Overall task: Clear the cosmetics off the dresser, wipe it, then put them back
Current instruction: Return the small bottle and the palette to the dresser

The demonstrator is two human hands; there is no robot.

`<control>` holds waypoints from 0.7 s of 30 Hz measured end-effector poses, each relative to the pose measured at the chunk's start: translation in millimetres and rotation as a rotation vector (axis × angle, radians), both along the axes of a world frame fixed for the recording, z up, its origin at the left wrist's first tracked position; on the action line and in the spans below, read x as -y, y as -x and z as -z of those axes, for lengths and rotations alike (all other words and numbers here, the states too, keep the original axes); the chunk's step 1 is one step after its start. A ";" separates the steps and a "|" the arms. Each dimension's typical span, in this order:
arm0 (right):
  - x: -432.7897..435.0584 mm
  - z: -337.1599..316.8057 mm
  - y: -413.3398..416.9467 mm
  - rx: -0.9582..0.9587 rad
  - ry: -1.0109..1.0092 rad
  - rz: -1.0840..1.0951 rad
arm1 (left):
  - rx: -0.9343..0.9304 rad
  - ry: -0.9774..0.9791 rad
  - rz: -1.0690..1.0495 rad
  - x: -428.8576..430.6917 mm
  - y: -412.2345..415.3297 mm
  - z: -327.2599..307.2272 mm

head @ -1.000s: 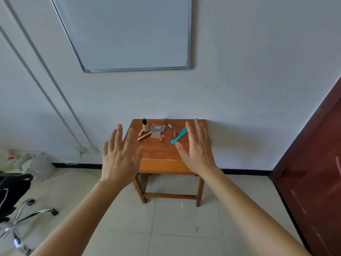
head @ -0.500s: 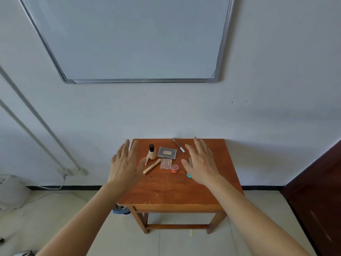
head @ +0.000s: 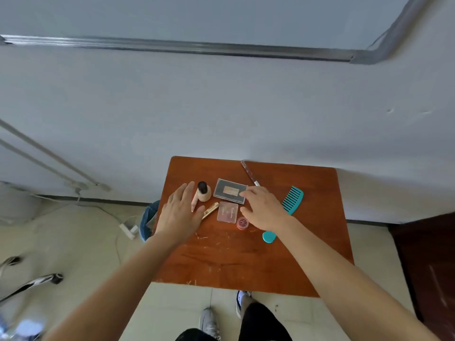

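Head view: left hand (head: 181, 212) and right hand (head: 264, 210) are spread, nothing grasped, over cosmetics (head: 227, 212) clustered far on the dresser (head: 246, 262) — seemingly light, hard; the upright bottle (head: 203, 193) — likely breakable — is best taken round its body.

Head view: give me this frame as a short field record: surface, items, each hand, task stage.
surface: wooden dresser against the wall
items: black-capped bottle, gold tube, clear case, pink palette, red pot, teal comb, slim pencil
left hand: open, beside the bottle, holding nothing
right hand: open, fingertips at the clear case, crossing the comb's handle
stage: cosmetics all on the dresser, none picked up
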State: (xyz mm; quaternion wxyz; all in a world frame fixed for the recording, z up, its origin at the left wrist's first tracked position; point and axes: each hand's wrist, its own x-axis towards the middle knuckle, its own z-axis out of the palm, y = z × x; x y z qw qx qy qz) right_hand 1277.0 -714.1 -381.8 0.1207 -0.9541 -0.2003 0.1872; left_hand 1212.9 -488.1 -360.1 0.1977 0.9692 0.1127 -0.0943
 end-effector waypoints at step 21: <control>6.2 53.4 -70.4 0.076 -0.035 -0.076 | 0.079 0.183 -0.181 16.8 -64.2 45.9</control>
